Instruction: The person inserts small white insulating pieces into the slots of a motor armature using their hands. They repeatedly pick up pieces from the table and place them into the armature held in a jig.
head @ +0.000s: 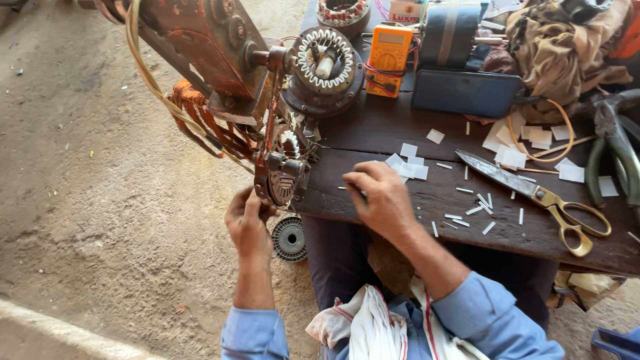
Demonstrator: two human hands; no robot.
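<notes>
My left hand (247,220) grips the lower end of a rusty winding machine (280,175) clamped at the corner of a dark wooden bench (413,207). My right hand (381,197) rests on the bench edge, fingers curled; a small thin piece seems pinched at its fingertips, too small to tell. Loops of copper wire (200,117) hang on the machine's left side. A motor stator with wound slots (325,67) sits just behind the machine. White paper slips (408,167) lie just beyond my right hand.
Brass-handled scissors (533,193) lie to the right among cut paper strips. Behind are an orange multimeter (389,57), a dark phone (467,93), a motor body (450,33), a rag (560,47) and pliers (613,147). A spool (289,238) hangs below the bench. Dirt floor lies left.
</notes>
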